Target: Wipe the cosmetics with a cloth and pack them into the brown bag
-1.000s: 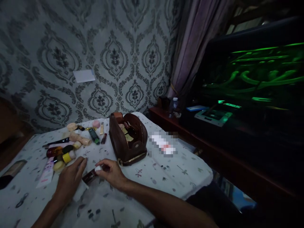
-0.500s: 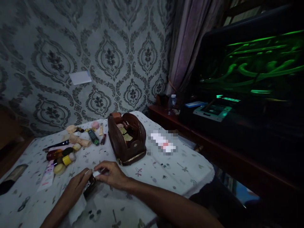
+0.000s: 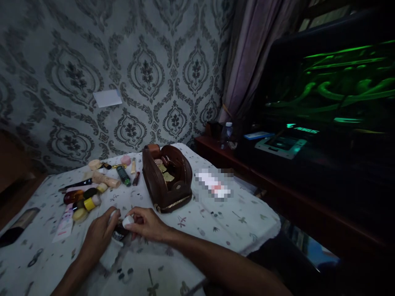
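Note:
My left hand (image 3: 98,235) is closed around a small dark bottle (image 3: 119,235), most of it hidden by the fingers. A crumpled white tissue (image 3: 110,255) hangs below that hand, and a bit of white shows at its fingertips. Between the fingers of my right hand (image 3: 150,224) is a white cap (image 3: 128,222), close beside the bottle; whether they touch I cannot tell. Beyond the hands stands a brown cosmetic bag (image 3: 166,181), unzipped, with gold-coloured round items inside. Left of it lie several cosmetics, among them a green tube (image 3: 124,176) and a pink-and-white tube (image 3: 64,224).
A patterned white cloth (image 3: 216,230) covers the surface. A pixelated white item (image 3: 214,185) lies right of the bag. On the far left is a beige tube with a black cap (image 3: 20,226). A dark computer case (image 3: 308,164) with green lights stands at right, near a plastic bottle (image 3: 227,130).
The white cap, earlier mostly covered by my right fingers, now shows more fully. My left fingers have shifted on the dark bottle. The whole view has moved slightly.

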Demonstrator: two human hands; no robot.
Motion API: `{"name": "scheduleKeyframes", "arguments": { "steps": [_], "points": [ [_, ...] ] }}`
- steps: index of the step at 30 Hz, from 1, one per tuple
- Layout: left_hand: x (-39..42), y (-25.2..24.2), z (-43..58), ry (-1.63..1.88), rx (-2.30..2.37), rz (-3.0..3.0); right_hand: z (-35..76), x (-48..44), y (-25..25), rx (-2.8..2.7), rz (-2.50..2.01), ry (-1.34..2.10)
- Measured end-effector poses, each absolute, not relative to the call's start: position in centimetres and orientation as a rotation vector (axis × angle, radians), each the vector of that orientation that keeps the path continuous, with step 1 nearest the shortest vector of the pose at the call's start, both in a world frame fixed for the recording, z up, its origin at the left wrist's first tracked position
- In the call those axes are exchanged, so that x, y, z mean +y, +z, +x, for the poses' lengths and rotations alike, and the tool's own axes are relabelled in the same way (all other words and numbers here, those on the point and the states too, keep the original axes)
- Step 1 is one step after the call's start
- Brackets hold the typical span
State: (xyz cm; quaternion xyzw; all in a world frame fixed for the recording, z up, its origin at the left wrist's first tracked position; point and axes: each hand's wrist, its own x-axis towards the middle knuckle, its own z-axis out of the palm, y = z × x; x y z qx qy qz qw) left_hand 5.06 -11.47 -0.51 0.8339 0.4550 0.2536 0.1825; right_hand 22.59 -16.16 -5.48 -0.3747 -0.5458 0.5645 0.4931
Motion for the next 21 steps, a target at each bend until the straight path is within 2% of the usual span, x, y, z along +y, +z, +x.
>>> {"name": "scheduleKeyframes", "arguments": {
  "steps": [5,11,16,21],
  "points": [
    [-10.0,-0.3,5.4,0.830,1.210,2.310,22.9,-15.9,-5.5,-1.415,-0.838,1.306],
    [-12.3,-1.0,7.5,0.767,1.158,2.318,22.8,-15.3,-6.6,-1.428,-0.840,1.128],
    [-14.0,-2.7,6.9,0.621,1.169,2.392,22.7,-15.1,-6.9,-1.393,-0.858,1.127],
    [-14.0,-3.6,4.5,0.669,1.166,2.514,22.6,-15.1,-7.0,-1.385,-0.957,1.152]
  ]
}}
